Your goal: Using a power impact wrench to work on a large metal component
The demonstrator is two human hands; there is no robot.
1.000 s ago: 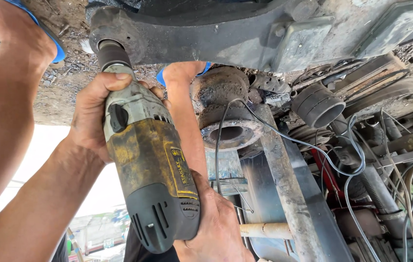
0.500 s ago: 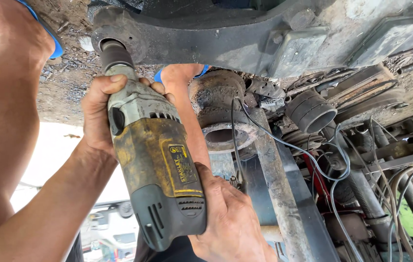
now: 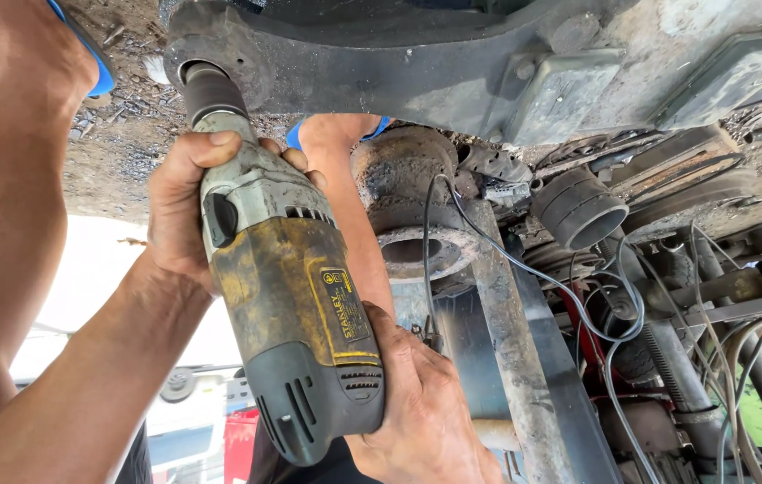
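1. Impact wrench (image 3: 287, 305): pointing upward, its socket (image 3: 210, 90) seating in the grey crossmember (image 3: 381, 72) overhead.
2. Left hand (image 3: 185, 202) is wrapping closed fingers round the nose; right hand (image 3: 417, 394) is gripping the rear.
3. Advisable: keeping the tool square to the fastener, clear of the nearby wires (image 3: 524, 260).

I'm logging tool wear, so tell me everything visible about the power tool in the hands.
The power tool is a corded-style impact wrench with a worn, grimy yellow body, grey metal nose and dark vented rear. It points up and left; its dark socket sits in the dirty metal crossmember. The left hand wraps the nose, the right hand grips the rear.
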